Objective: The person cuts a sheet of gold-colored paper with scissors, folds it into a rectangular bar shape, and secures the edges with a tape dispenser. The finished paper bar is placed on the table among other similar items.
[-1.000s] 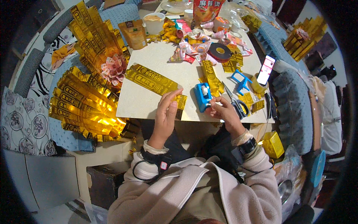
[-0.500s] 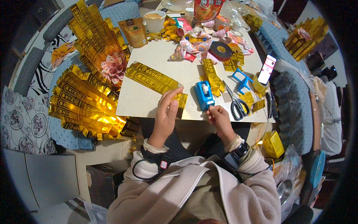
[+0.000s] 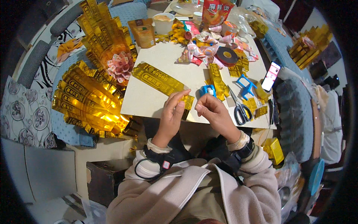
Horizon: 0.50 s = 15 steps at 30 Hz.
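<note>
My left hand (image 3: 172, 114) is at the front edge of the table, fingers and thumb closed around one end of a long gold foil strip (image 3: 158, 80). The strip lies slantwise toward the far left, and its short end shows past my fingers. Close by on the right, my right hand (image 3: 215, 112) is pinched, thumb against fingertips. Whatever the pinch holds is too small to see. Behind that hand a blue tape dispenser (image 3: 207, 89) stands partly hidden.
Black-handled scissors (image 3: 241, 110), a blue plastic stand (image 3: 246, 86), a gold strip (image 3: 218, 82) and a dark tape roll (image 3: 226, 56) lie to the right. A phone (image 3: 271, 75) leans at the right edge. Folded gold foil fans (image 3: 87, 99) stand left of the table.
My right hand has moved left from the front of the tape dispenser toward my left hand, and now covers part of the dispenser. My left hand stays on the foil strip.
</note>
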Each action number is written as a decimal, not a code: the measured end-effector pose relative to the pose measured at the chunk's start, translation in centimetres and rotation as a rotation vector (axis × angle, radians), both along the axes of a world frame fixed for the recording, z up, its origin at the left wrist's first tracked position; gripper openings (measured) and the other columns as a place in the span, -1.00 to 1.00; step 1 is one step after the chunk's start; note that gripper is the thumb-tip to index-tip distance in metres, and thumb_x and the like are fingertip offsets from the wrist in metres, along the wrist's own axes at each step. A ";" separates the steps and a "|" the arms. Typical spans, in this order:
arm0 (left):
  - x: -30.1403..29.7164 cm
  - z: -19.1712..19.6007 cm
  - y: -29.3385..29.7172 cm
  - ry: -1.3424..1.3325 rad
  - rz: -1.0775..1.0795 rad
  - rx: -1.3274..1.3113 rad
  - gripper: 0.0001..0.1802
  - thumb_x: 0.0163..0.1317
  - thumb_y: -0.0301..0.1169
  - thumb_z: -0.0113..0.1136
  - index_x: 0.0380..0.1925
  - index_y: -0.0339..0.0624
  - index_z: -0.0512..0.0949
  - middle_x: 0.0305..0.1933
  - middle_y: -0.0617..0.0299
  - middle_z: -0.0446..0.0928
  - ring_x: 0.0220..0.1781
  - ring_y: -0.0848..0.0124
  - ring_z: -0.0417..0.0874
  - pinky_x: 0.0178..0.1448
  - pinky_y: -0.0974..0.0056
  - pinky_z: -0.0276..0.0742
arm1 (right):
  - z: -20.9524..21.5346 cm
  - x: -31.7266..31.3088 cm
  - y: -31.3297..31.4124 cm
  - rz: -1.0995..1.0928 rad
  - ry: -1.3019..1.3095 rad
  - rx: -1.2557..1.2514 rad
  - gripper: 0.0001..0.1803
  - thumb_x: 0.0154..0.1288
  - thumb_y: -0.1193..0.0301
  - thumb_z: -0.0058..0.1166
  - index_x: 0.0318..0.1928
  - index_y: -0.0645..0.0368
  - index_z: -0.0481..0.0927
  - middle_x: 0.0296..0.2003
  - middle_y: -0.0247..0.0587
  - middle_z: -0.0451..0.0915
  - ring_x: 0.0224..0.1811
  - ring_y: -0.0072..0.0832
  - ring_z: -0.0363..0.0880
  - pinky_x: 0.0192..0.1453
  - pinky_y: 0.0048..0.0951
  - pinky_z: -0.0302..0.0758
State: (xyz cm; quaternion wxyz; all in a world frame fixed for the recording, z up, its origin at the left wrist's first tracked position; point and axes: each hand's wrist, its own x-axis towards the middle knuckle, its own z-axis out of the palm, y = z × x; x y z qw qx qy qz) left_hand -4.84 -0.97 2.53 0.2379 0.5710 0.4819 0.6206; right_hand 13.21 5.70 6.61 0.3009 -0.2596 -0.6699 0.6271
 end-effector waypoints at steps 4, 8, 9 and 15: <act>-0.2 0.2 0.1 0.008 -0.003 0.019 -0.59 0.59 -0.27 -0.06 0.25 -0.25 0.55 0.18 -0.01 0.59 0.22 0.15 0.59 0.34 0.17 0.42 | 0.1 -1.1 0.5 0.002 -0.071 0.028 -0.79 0.56 0.34 0.15 -0.23 0.18 0.49 -0.39 -0.48 0.48 -0.35 -0.71 0.38 -0.25 -0.59 0.37; -0.1 0.2 0.1 0.011 -0.010 0.032 -0.58 0.60 -0.24 -0.05 0.25 -0.25 0.55 0.16 -0.02 0.58 0.18 0.16 0.60 0.29 0.18 0.44 | -0.4 -1.4 0.7 -0.028 -0.084 0.002 -0.75 0.53 0.30 0.20 -0.27 0.18 0.51 -0.44 -0.48 0.50 -0.39 -0.72 0.38 -0.30 -0.58 0.36; -0.1 0.1 0.1 0.012 -0.008 0.027 -0.58 0.60 -0.24 -0.05 0.25 -0.24 0.55 0.16 -0.02 0.58 0.18 0.16 0.60 0.29 0.18 0.44 | -0.4 -1.4 0.7 -0.036 -0.079 -0.007 -0.73 0.52 0.28 0.21 -0.29 0.18 0.52 -0.46 -0.48 0.51 -0.40 -0.72 0.39 -0.31 -0.58 0.35; -0.1 -0.1 0.0 0.038 0.015 0.020 -0.58 0.61 -0.21 -0.07 0.25 -0.19 0.56 0.15 0.01 0.59 0.17 0.15 0.60 0.30 0.17 0.45 | 0.6 -1.7 0.9 -0.069 -0.262 -0.042 -0.64 0.44 0.16 0.31 -0.33 0.17 0.55 -0.49 -0.43 0.59 -0.45 -0.72 0.42 -0.36 -0.58 0.36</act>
